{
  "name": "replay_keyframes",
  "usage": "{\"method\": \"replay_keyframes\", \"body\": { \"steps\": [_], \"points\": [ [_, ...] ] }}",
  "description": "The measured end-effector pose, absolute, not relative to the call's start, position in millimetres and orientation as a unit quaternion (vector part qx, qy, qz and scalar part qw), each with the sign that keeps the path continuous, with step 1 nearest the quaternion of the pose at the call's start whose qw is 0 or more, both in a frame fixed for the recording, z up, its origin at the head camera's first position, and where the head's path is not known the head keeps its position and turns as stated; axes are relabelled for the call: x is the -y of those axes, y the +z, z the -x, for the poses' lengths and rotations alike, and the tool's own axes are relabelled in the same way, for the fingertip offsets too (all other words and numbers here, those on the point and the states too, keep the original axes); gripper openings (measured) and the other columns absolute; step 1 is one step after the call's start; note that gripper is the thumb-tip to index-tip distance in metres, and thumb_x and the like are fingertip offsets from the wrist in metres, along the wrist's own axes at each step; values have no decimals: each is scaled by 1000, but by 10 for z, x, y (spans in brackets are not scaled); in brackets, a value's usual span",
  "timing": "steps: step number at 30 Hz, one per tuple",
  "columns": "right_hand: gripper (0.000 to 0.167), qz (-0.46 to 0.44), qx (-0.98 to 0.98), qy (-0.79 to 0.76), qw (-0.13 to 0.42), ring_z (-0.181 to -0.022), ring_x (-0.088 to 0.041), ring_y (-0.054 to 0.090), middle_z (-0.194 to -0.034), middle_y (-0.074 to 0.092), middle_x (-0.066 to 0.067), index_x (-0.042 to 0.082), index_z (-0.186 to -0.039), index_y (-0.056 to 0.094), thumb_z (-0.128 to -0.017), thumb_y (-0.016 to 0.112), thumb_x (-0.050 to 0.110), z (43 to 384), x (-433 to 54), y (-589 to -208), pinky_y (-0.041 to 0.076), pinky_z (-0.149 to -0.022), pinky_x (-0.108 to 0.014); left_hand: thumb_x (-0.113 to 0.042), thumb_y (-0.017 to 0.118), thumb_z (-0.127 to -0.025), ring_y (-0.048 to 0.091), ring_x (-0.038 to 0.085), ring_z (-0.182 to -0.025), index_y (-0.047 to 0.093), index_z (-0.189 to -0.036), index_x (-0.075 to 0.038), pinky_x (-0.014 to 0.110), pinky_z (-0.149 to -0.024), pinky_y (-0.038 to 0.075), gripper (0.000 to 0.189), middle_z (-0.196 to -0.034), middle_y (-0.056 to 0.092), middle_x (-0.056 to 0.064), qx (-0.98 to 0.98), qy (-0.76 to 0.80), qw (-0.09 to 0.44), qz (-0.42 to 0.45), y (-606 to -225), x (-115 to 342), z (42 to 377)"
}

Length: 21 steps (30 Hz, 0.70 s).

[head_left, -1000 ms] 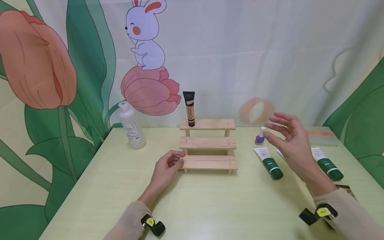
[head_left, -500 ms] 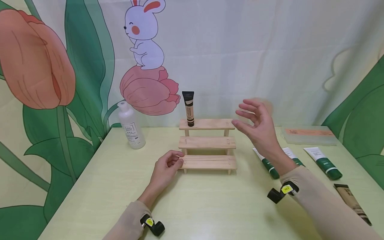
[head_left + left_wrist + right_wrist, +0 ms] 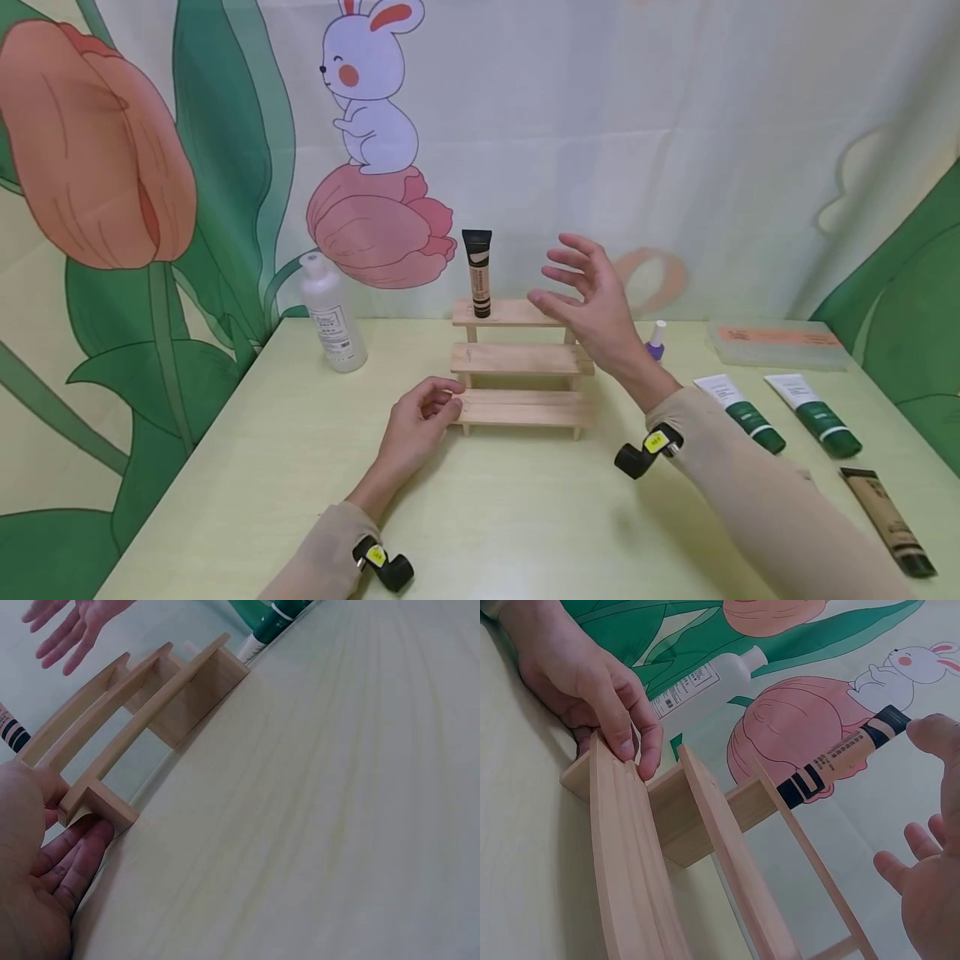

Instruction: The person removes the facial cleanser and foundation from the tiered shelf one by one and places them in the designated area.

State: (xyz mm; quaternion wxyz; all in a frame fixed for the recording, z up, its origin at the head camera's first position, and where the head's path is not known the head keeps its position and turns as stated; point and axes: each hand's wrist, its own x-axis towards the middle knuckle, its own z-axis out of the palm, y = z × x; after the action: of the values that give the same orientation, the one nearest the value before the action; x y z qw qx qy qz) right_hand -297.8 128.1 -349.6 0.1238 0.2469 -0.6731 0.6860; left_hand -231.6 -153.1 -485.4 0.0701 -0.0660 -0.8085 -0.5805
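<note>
A three-step wooden display stand [image 3: 521, 360] stands on the table. My left hand [image 3: 416, 423] grips the left end of its lowest step; in the left wrist view the fingers [image 3: 79, 862] curl beneath that end. On the left of the top step a black-and-beige cosmetic tube [image 3: 480, 275] stands upright on its cap. My right hand [image 3: 592, 304] hovers in front of the top step's right end, its fingers spread and holding nothing. In the right wrist view, the thumb [image 3: 937, 735] appears beside the tube's upper end; whether they touch cannot be told there, but the head view shows them apart.
A white bottle [image 3: 333, 317] stands at the back left. To the right are a purple nail polish bottle [image 3: 656, 342], green-and-white tubes [image 3: 817, 417], a flat clear box [image 3: 780, 344] and a brown tube [image 3: 888, 523] lying down. A printed curtain [image 3: 517, 125] hangs behind the table.
My right hand has moved left from near the nail polish bottle to the stand's top step, staying empty. The left hand keeps its hold on the stand, and the standing tube has not moved.
</note>
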Motion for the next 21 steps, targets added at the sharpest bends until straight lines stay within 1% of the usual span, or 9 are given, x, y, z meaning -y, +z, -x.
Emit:
{"method": "replay_keyframes", "body": {
  "steps": [11,17,21],
  "points": [
    [81,-258,679,677,114,-144,-33,60,-156,56,-14,15,-164,46,-95,86,3,3063,-1019,-3495,58,-111,-44,-11,75,-105,67,19,-96,79,-120,-17,24,-82,53,16,-104,73,5,809,-579,72,65,-4833,1517,2303],
    [79,-263,686,668,119,-143,-33,61,-155,58,-12,18,-163,49,-95,88,6,3140,-904,-3510,58,-111,-46,-12,75,-106,66,20,-95,79,-120,-17,24,-81,52,16,-103,72,5,808,-580,72,70,-4835,1519,2307],
    [75,-267,690,662,121,-140,-33,63,-153,60,-14,15,-162,51,-96,87,5,3200,-843,-3531,59,-109,-46,-12,75,-106,66,20,-94,79,-120,-17,24,-80,52,16,-102,73,5,808,-581,71,74,-4835,1521,2307]
  ]
}}
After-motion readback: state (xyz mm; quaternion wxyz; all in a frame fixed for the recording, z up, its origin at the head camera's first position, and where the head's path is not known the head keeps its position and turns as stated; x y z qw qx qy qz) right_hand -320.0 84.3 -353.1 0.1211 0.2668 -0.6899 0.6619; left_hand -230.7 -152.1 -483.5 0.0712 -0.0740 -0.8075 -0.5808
